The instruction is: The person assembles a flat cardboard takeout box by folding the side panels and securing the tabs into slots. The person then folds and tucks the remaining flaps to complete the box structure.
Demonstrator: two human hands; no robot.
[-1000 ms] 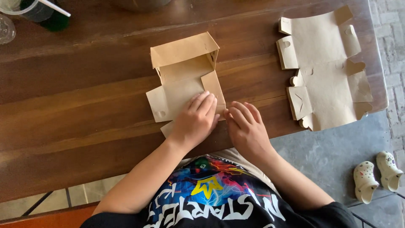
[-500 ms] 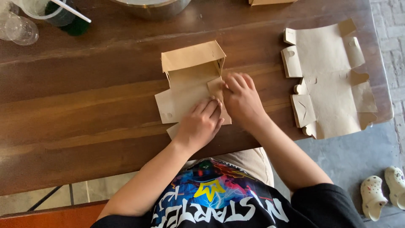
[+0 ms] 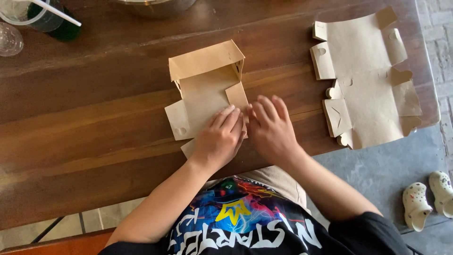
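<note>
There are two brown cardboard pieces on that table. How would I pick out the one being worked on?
Start at the dark wooden table and look to the middle of its near edge, where the left hand and right hand press down side by side. The half-folded box lies under their fingertips. Unlike the flat cardboard sheet at the table's right end, its far wall already stands upright.
</note>
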